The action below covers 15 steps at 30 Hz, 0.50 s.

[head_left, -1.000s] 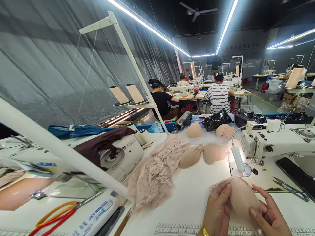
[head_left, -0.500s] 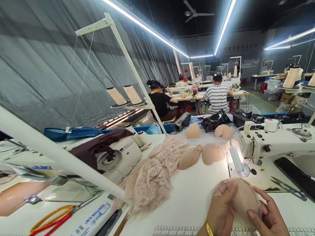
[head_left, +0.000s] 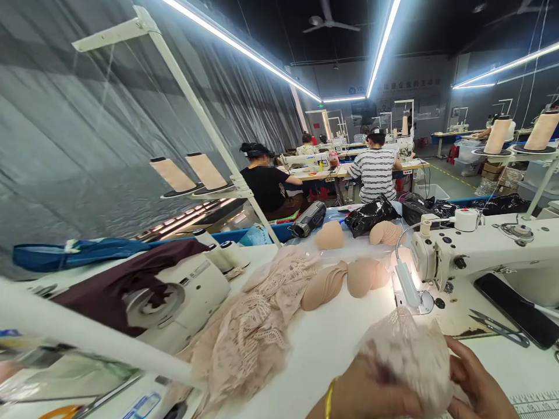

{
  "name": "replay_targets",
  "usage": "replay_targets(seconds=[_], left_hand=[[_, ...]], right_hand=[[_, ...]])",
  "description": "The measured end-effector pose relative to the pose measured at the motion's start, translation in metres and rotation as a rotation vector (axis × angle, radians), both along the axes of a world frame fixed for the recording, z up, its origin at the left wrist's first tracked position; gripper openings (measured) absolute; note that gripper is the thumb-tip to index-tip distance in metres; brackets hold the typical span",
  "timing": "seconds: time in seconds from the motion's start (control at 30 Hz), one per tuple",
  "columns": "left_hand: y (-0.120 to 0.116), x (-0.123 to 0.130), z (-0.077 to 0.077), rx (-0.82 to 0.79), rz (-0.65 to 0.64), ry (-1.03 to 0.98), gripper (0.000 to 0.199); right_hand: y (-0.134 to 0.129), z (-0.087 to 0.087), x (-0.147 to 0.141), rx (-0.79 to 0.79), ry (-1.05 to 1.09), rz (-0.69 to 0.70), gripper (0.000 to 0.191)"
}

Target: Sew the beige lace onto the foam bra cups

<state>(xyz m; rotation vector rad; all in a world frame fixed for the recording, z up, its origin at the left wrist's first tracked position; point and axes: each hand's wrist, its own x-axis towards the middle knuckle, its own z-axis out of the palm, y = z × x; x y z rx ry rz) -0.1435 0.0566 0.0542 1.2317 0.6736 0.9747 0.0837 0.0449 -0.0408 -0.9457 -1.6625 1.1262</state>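
Note:
A beige cup piece with lace over it [head_left: 408, 355] is held between my two hands at the lower right, in front of the sewing machine [head_left: 489, 244]. My left hand [head_left: 371, 387], with a yellow band at the wrist, grips its left and lower side; the fingers are blurred. Curled round the right edge of the piece is my right hand [head_left: 474, 378]. Left of them lies a heap of beige lace [head_left: 257, 326], beside stacked beige cups [head_left: 323, 285].
Thread snips [head_left: 500, 327] and a black phone [head_left: 515, 308] lie right of the lit needle area. A white pole [head_left: 100, 337] crosses the lower left. Black plastic bags [head_left: 371, 215] sit behind the table. Two people [head_left: 376, 169] sit farther off.
The held piece has turned, showing its lace side instead of the smooth beige side. My left hand has moved left and rolled over. The whole view has shifted slightly.

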Motion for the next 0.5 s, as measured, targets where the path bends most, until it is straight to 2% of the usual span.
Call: replay_targets(seconds=[0.07, 0.13, 0.2, 0.27, 0.37, 0.5], left_hand=[[0.007, -0.010, -0.001, 0.112, -0.138, 0.135, 0.028], [0.020, -0.015, -0.003, 0.222, -0.184, 0.278, 0.007], [0.038, -0.015, -0.004, 0.439, -0.271, 0.490, 0.014], [0.058, -0.014, -0.005, 0.637, -0.351, 0.643, 0.017], [0.076, -0.012, -0.010, 0.695, -0.375, 0.675, 0.015], [0.072, -0.008, -0.031, 0.571, -0.251, 0.643, 0.016]], right_hand=[[0.024, 0.018, 0.010, 0.328, -0.311, 0.180, 0.035], [0.054, 0.035, 0.015, 0.480, -0.444, 0.255, 0.023], [0.082, 0.044, 0.015, 0.703, -0.642, 0.250, 0.027], [0.102, 0.043, 0.015, 0.827, -0.781, 0.212, 0.033], [0.111, 0.035, 0.019, 0.820, -0.827, 0.172, 0.043], [0.102, 0.032, 0.030, 0.729, -0.829, 0.172, 0.047]])
